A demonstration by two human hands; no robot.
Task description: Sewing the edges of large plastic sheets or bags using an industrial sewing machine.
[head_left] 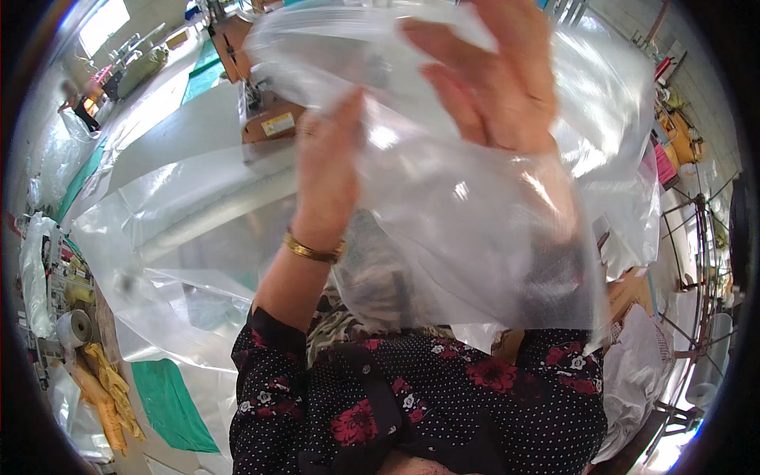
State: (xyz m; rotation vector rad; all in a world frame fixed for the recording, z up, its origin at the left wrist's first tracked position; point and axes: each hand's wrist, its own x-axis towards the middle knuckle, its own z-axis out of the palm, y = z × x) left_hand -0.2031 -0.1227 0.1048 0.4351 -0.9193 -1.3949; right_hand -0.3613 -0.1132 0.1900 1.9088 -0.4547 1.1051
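A large, thin sheet of clear plastic film (467, 229) hangs in front of my chest, creased and shiny. My left hand (328, 162), a gold bracelet at its wrist, is raised at the film's left edge with the fingers closed on it, somewhat blurred. Higher up and to the right, my right hand (503, 83) is lifted with thumb and fingers apart. Film covers its wrist and forearm, which show through it. More clear film (602, 103) spreads behind and beside both hands.
A sewing machine (269, 119) with a brown body stands beyond my left hand. Wide film (182, 190) covers the table at left. A grey roll (74, 328), yellow cloth (119, 388) and green cloth (170, 404) lie lower left. A metal rack (697, 269) stands at right.
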